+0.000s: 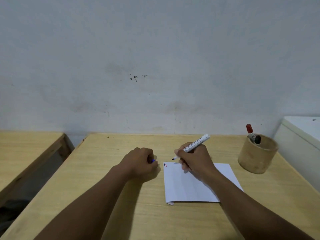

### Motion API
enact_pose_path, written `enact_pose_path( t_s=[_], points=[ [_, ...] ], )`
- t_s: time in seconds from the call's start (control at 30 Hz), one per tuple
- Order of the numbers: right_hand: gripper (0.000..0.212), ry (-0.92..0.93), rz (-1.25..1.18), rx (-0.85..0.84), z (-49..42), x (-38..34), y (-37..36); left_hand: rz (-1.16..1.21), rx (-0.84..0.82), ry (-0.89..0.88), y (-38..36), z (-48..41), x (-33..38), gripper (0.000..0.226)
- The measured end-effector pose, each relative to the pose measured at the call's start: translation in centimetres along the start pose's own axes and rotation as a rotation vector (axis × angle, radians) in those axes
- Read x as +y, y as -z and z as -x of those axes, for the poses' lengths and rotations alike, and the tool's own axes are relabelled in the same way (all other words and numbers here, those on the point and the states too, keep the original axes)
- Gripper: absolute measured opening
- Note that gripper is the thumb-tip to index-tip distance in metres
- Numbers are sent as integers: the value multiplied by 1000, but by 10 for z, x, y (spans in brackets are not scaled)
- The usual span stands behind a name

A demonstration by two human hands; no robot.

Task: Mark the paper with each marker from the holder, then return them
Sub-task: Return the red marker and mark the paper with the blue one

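Filling the whole upper half of the frame is a pale wall (155, 49), scuffed and spotted with a few dark flecks near the middle. Below it a light wooden table (121, 205) spreads across the lower half, with a second wooden surface (26, 144) at the left edge and a white cabinet (297, 135) at the right edge. A white sheet of paper (187, 186) lies flat at lower centre-right, carrying a short black mark and a red mark (165, 165) near its upper left corner. A round tan holder (258, 155) stands at the right, well apart from the paper, with a red-capped marker (249, 130) and a dark-capped one (258, 139) upright in it. The right hand (195, 158) has its fingers wrapped around an uncapped white marker (195, 143), tip pointing down-left just above the paper's top edge. The left hand (142, 161) rests on the table left of the paper, curled into a fist around a small blue cap (153, 160).
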State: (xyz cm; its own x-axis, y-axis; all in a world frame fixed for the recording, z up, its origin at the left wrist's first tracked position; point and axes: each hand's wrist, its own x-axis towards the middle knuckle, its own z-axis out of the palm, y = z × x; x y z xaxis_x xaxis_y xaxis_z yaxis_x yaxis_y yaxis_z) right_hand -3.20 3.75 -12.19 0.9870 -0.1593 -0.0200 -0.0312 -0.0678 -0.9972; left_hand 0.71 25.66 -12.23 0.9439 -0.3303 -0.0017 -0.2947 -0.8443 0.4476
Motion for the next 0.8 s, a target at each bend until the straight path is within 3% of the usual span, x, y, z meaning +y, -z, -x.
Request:
enact_pose_path(
  t_s=[0.23, 0.33, 0.5, 0.8],
  points=[
    [9, 34, 82, 28, 2, 24, -9, 98, 91, -59, -14, 8, -4, 22],
    [6, 47, 104, 22, 1, 26, -11, 175, 120, -66, -21, 11, -9, 36],
    [10, 72, 144, 3, 0, 30, -13, 74, 143, -71, -31, 15, -14, 64],
    [7, 23, 92, -53, 1, 28, -13, 83, 83, -30, -28, 13, -15, 64]
  ],
)
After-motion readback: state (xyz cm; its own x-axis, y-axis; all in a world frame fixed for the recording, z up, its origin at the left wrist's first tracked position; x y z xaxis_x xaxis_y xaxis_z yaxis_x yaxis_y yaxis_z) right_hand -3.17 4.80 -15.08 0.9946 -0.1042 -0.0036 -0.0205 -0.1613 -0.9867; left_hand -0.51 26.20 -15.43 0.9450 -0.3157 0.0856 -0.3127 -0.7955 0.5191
